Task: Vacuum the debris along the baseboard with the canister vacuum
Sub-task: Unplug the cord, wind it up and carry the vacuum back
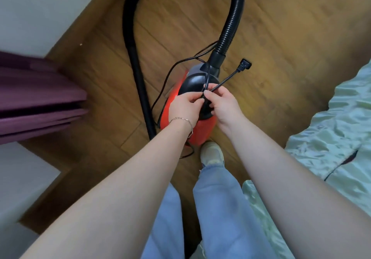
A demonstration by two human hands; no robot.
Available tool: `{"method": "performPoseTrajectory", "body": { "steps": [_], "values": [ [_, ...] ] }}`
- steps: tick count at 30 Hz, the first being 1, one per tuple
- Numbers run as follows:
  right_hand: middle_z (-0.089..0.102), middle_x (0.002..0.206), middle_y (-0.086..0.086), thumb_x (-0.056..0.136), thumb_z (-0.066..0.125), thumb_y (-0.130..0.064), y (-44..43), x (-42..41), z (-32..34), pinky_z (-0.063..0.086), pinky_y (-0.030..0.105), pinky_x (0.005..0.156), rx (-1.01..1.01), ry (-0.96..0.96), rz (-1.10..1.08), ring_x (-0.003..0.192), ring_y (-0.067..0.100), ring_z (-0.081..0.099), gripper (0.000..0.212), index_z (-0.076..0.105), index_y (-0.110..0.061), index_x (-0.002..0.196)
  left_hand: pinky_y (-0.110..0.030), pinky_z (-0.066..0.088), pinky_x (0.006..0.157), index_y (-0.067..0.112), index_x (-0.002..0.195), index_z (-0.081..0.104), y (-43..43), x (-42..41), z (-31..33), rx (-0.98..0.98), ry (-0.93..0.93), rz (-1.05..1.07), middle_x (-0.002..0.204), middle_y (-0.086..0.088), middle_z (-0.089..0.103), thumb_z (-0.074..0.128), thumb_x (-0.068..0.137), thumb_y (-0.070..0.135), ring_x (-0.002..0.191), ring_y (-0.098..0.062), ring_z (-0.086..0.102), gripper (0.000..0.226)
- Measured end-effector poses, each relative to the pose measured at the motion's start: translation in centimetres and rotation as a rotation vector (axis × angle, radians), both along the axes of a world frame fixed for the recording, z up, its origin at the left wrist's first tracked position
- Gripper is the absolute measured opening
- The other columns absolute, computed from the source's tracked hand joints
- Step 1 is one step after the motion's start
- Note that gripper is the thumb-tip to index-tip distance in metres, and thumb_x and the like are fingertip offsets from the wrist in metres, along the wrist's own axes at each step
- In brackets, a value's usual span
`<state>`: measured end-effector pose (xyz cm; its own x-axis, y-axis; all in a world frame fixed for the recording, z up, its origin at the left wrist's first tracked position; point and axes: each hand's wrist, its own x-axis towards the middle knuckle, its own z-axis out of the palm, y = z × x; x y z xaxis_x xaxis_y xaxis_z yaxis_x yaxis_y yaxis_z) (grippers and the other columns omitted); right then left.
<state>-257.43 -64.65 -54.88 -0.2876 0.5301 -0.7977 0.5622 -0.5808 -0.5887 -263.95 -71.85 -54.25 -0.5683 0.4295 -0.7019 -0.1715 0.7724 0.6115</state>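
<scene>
A: Where's the canister vacuum (204, 132) sitting?
B: On the wooden floor (281, 58), just ahead of the shoe (211, 152), with its hose (230, 27) looping away.
A: And each grip?
B: The left hand (184, 108) and right hand (222, 102) are both pinching the power cord (224, 80) over the vacuum. The plug (244, 66) is sticking out beyond the right hand.

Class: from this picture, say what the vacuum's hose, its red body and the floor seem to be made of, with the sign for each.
Hose: probably flexible black plastic, matte; ribbed rings show.
Red body: likely hard glossy plastic; bright sheen.
Floor: wood or wood-look laminate; plank seams and grain.
</scene>
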Motion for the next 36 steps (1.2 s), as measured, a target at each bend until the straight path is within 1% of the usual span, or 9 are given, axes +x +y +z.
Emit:
{"method": "performPoseTrajectory", "body": {
  "steps": [4, 7, 13, 17, 20, 25, 30, 32, 36],
  "values": [
    [0.056, 0.119, 0.013, 0.079, 0.062, -0.027, -1.1, -0.5, -3.0, 0.051, 0.040, 0.092, 0.160, -0.076, -0.098, 0.105, 0.023, 0.058, 0.013, 0.064, -0.036, 0.088, -0.025, 0.047, 0.079, 0.027, 0.105, 0.071, 1.0, -0.4, -2.7, -0.073, 0.075, -0.091, 0.109, -0.002, 0.067, 0.057, 0.089, 0.024, 0.098, -0.019, 0.062, 0.022],
    [0.052, 0.108, 0.008, 0.087, 0.061, -0.021, -2.0, -0.5, -4.3, 0.047, 0.031, 0.082, 0.230, -0.106, -0.130, 0.095, 0.018, 0.053, 0.017, 0.060, -0.030, 0.100, -0.028, 0.046, 0.071, 0.021, 0.089, 0.065, 0.8, -1.0, -4.3, -0.100, 0.067, -0.107, 0.095, 0.001, 0.064, 0.060, 0.087, 0.029, 0.085, -0.018, 0.060, 0.009],
    [0.057, 0.100, -0.002, 0.085, 0.066, -0.022, -3.0, -0.7, -5.7, 0.040, 0.019, 0.069, 0.336, -0.117, -0.153, 0.088, 0.010, 0.057, 0.051, 0.036, -0.028, 0.126, -0.024, 0.032, 0.047, 0.023, 0.069, 0.042, -0.3, -0.7, -5.4, -0.098, 0.023, -0.038, 0.063, 0.008, 0.048, 0.056, 0.088, 0.038, 0.054, -0.009, 0.043, 0.028],
    [0.064, 0.107, -0.001, 0.087, 0.064, -0.025, -2.7, -0.3, -5.7, 0.047, 0.027, 0.081, 0.260, -0.149, -0.117, 0.097, 0.015, 0.061, 0.042, 0.049, -0.016, 0.125, -0.027, 0.042, 0.062, 0.021, 0.074, 0.049, -0.5, -0.3, -5.4, -0.086, 0.040, -0.063, 0.065, 0.010, 0.049, 0.056, 0.090, 0.031, 0.082, -0.018, 0.056, 0.020],
    [0.064, 0.093, -0.005, 0.090, 0.058, -0.023, -2.2, -0.3, -5.5, 0.042, 0.024, 0.072, 0.331, -0.189, 0.032, 0.088, 0.013, 0.060, 0.032, 0.053, -0.015, 0.120, -0.029, 0.045, 0.076, 0.019, 0.085, 0.054, -0.7, 0.0, -5.3, -0.080, 0.035, -0.077, 0.070, 0.012, 0.052, 0.055, 0.091, 0.026, 0.103, -0.021, 0.057, 0.008],
    [0.057, 0.084, -0.009, 0.092, 0.055, -0.023, -1.9, 0.2, -5.5, 0.039, 0.019, 0.063, 0.329, -0.195, 0.087, 0.076, 0.007, 0.053, 0.033, 0.051, -0.017, 0.124, -0.024, 0.041, 0.071, 0.019, 0.106, 0.059, -1.2, 0.4, -5.0, -0.072, 0.044, -0.098, 0.101, 0.003, 0.063, 0.054, 0.092, 0.020, 0.090, -0.016, 0.059, 0.015],
    [0.056, 0.067, -0.005, 0.092, 0.053, -0.018, -2.1, 0.6, -5.7, 0.047, 0.037, 0.070, 0.209, -0.193, 0.091, 0.062, 0.012, 0.050, 0.008, 0.059, -0.019, 0.097, -0.031, 0.048, 0.071, 0.019, 0.094, 0.052, -1.7, 0.9, -5.6, -0.153, 0.005, -0.098, 0.089, 0.000, 0.060, 0.060, 0.088, 0.024, 0.081, -0.020, 0.059, 0.012],
    [0.052, 0.064, -0.003, 0.093, 0.052, -0.019, -2.3, 0.7, -5.6, 0.049, 0.039, 0.071, 0.176, -0.193, 0.110, 0.061, 0.014, 0.047, 0.015, 0.057, -0.023, 0.080, -0.033, 0.050, 0.073, 0.020, 0.095, 0.051, -1.9, 1.0, -5.9, -0.174, -0.001, -0.097, 0.092, -0.003, 0.063, 0.062, 0.087, 0.027, 0.083, -0.021, 0.060, 0.015],
    [0.060, 0.073, 0.003, 0.093, 0.052, -0.018, -2.4, 1.4, -5.9, 0.049, 0.037, 0.070, 0.134, -0.112, 0.092, 0.071, 0.021, 0.053, 0.010, 0.062, -0.018, 0.091, -0.036, 0.052, 0.079, 0.018, 0.106, 0.055, -2.3, 1.1, -6.2, -0.146, 0.011, -0.138, 0.094, -0.003, 0.062, 0.059, 0.090, 0.026, 0.085, -0.021, 0.060, 0.019]
  ]
}}
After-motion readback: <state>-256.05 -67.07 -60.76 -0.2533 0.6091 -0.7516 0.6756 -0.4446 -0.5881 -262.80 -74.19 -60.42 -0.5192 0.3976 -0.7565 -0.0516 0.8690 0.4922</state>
